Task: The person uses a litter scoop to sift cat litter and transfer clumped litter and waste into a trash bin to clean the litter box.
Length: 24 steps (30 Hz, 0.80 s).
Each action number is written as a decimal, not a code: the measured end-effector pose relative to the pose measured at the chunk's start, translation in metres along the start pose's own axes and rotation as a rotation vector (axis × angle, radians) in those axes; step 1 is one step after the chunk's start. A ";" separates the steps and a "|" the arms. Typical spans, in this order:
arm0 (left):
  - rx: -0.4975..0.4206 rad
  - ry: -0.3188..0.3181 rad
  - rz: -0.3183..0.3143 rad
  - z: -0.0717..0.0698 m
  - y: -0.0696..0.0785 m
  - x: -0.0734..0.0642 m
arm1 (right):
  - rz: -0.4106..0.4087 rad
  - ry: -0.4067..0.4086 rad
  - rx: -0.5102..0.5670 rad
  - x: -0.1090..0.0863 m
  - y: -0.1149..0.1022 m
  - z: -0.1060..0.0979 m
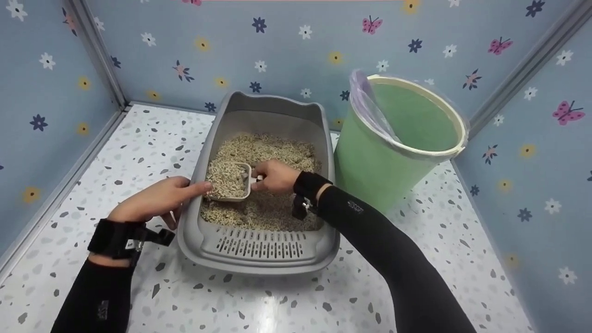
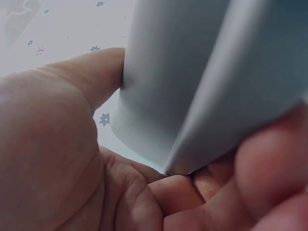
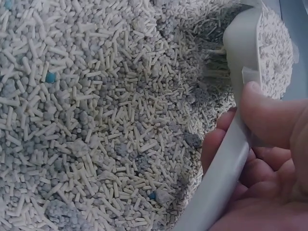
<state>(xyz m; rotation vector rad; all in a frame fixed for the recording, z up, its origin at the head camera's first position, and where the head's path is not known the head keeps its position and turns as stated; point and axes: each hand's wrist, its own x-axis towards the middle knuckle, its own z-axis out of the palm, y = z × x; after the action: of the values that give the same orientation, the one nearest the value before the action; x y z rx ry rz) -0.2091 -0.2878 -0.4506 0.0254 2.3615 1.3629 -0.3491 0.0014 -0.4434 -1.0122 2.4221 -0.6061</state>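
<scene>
A grey litter box [image 1: 263, 267] filled with pellet litter [image 1: 270, 147] stands on the floor. My right hand [image 1: 279, 177] grips the handle of a pale litter scoop [image 1: 249, 182], heaped with pellets, over the box's left side. In the right wrist view the thumb presses near the handle's top, with fingers curled beneath the scoop [image 3: 240, 53]. My left hand [image 1: 159, 198] holds the box's left rim, its thumb beside the loaded scoop. Up close in the left wrist view, the fingers wrap under the grey rim [image 2: 173, 67].
Right of the litter box stands a green bin [image 1: 370, 169] with a clear purplish liner [image 1: 370, 106] folded over its rim. Patterned wall panels [image 1: 286, 46] enclose the back and both sides. Speckled flooring [image 1: 259, 305] lies in front.
</scene>
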 end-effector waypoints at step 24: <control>-0.043 -0.006 -0.012 0.003 -0.005 0.002 | 0.021 0.003 0.063 -0.008 -0.002 0.002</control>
<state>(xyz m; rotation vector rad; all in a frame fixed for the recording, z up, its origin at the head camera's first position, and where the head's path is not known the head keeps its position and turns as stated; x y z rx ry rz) -0.2085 -0.2873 -0.4565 0.0039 2.3231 1.4054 -0.3417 0.0058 -0.4415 -0.9598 2.3974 -0.6733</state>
